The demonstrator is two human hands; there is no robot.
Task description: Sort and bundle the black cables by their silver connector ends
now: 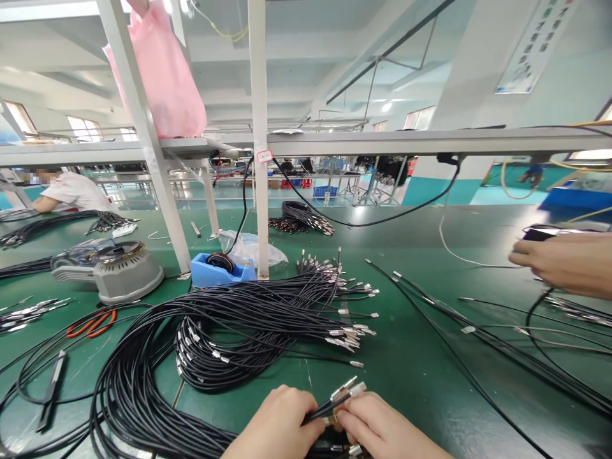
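At the near edge of the green table, my left hand (pixel 282 424) is closed around a few black cables (pixel 318 414). Close against it, my right hand (pixel 377 424) pinches the same cables near their silver metal ends (pixel 345 387). A small yellowish piece shows between the two hands, too covered by fingers to name. Below them, more metal ends are partly hidden by my hands. A large looped bundle of black cables (pixel 224 312) lies just beyond and to the left, its tagged ends pointing right.
Orange-handled scissors (pixel 93 324), a utility knife (pixel 52 389), a grey round tape dispenser (pixel 127 274) and a blue tape dispenser (pixel 222 271) are on the left. Loose cables (pixel 478 325) cross the right side. A co-worker's hand (pixel 564 258) reaches in there. Shelf posts (pixel 258 191) rise behind.
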